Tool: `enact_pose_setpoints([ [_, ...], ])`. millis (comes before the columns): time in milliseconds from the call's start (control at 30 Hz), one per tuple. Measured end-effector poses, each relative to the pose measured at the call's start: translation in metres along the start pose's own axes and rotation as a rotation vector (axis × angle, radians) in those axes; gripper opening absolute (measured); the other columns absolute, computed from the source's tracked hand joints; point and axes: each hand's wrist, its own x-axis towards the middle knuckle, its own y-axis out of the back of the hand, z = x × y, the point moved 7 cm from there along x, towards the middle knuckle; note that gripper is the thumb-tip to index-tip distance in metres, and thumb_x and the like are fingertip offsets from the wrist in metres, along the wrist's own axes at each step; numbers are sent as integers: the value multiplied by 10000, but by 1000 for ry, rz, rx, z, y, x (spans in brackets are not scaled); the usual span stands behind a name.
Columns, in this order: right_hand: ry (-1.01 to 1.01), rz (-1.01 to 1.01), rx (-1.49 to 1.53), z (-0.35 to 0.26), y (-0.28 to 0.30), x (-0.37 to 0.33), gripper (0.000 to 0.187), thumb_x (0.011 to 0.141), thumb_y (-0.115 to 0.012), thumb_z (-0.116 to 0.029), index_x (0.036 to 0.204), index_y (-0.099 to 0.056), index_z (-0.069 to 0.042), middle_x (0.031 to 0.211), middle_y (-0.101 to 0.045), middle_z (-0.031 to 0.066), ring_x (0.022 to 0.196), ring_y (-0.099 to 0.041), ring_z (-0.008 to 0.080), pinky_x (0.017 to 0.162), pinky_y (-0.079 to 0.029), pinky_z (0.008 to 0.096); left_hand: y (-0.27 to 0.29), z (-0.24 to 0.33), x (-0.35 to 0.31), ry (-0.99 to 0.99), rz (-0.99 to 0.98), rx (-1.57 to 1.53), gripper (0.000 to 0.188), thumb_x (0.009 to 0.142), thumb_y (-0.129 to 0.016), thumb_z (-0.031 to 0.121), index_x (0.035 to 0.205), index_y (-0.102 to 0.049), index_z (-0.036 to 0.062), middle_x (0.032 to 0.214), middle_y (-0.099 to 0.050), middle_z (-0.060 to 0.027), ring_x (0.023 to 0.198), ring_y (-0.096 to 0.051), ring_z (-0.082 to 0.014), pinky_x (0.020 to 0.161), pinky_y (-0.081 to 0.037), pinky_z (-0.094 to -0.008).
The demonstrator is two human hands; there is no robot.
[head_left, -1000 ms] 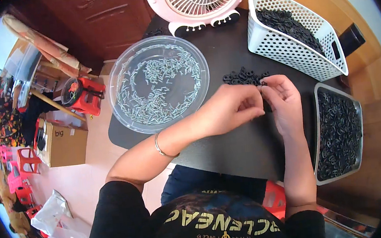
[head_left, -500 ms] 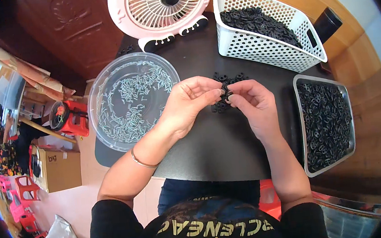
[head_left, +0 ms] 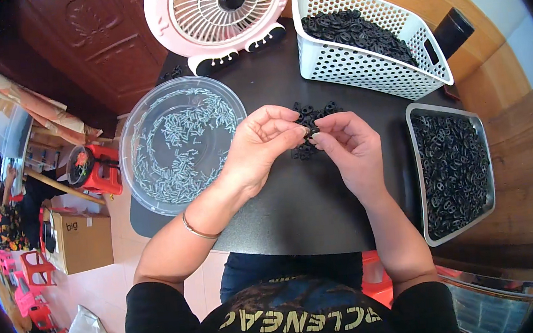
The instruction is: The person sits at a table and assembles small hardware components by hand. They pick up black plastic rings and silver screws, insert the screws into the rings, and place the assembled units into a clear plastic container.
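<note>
Over the dark table my left hand (head_left: 258, 147) and my right hand (head_left: 352, 147) meet, fingertips nearly touching. Thumb and forefinger of each are pinched on a small black plastic piece (head_left: 310, 136), mostly covered by the fingers. Just beyond and under the fingertips lies a small pile of similar black pieces (head_left: 319, 109), some with round holes. Left of my left hand stands a round clear plastic tub (head_left: 128, 173) holding many short silvery metal pins (head_left: 180, 127). My left wrist wears a thin bracelet.
A pink fan (head_left: 159, 22) stands at the back. A white perforated basket (head_left: 360, 74) of black pieces is back right, with a dark cylinder (head_left: 454, 31) behind it. A metal tray (head_left: 416, 152) full of black ring-shaped pieces lies right. A cardboard box (head_left: 82, 242) sits on the floor.
Both hands stay together at the same spot, with small shifts of the fingertips around the black piece. The whole view has slid slightly.
</note>
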Motion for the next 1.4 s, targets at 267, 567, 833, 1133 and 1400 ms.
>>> enact_pose_setpoints([
  [267, 28, 46, -104, -1, 3, -1, 125, 759, -607, 9, 881, -582, 14, 829, -604, 50, 748, -589, 96, 677, -480, 216, -1, -1, 0, -27, -10, 8, 171, 775, -590, -20, 926, -521, 22, 807, -623, -60, 754, -588, -90, 694, -471, -208],
  [567, 31, 106, -131, 3, 1, -4, 94, 753, -613, 9, 844, -590, 16, 827, -615, 62, 750, -598, 102, 682, -489, 221, -5, 5, -6, -190, 67, 183, 160, 778, -581, -31, 912, -511, 20, 782, -614, -38, 728, -580, -66, 651, -454, -162],
  [833, -69, 30, 158, 8, -2, 0, 90, 785, -576, 22, 875, -569, 14, 836, -603, 67, 761, -591, 104, 685, -492, 226, -13, 14, -6, -215, 37, 225, 162, 788, -582, -11, 938, -519, -9, 811, -612, -58, 726, -574, -85, 675, -456, -187],
  [1133, 5, 50, 71, 4, 2, 0, 105, 779, -583, 19, 883, -574, 7, 831, -599, 49, 766, -578, 88, 700, -475, 214, -5, 4, -2, -87, 28, 352, 123, 838, -566, 144, 844, -557, 22, 713, -577, -11, 660, -520, -50, 607, -415, -184],
  [1400, 15, 53, -31, 6, 2, -1, 110, 769, -600, 3, 879, -589, -1, 834, -606, 45, 767, -582, 87, 689, -475, 211, -7, 2, -2, -54, 13, 388, 113, 834, -566, 145, 797, -563, 38, 682, -565, 1, 617, -499, -50, 576, -394, -179],
])
